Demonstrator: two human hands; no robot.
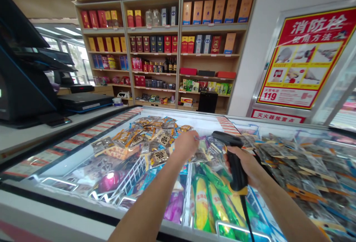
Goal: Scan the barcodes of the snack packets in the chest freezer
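Observation:
My right hand (249, 166) is wrapped around the handle of a black barcode scanner (236, 169). The scanner's head points left, towards my other hand, and its cable hangs down. My left hand (187, 145) is closed above the glass top of a freezer, beside some small packets (200, 155); its fingertips face away, so what it grips is hidden. To its left lies a loose heap of clear snack packets (162, 138) with orange and blue edges. Under the glass, green-and-yellow corn packs (201, 201) sit in a white wire basket (187, 197).
Many more packets (303, 164) are heaped on the right. A black checkout machine (25, 75) and a flat scale (86, 101) stand on the counter at left. Shelves of boxed goods (167, 43) line the back wall. A red fire-hydrant poster (308, 60) hangs at right.

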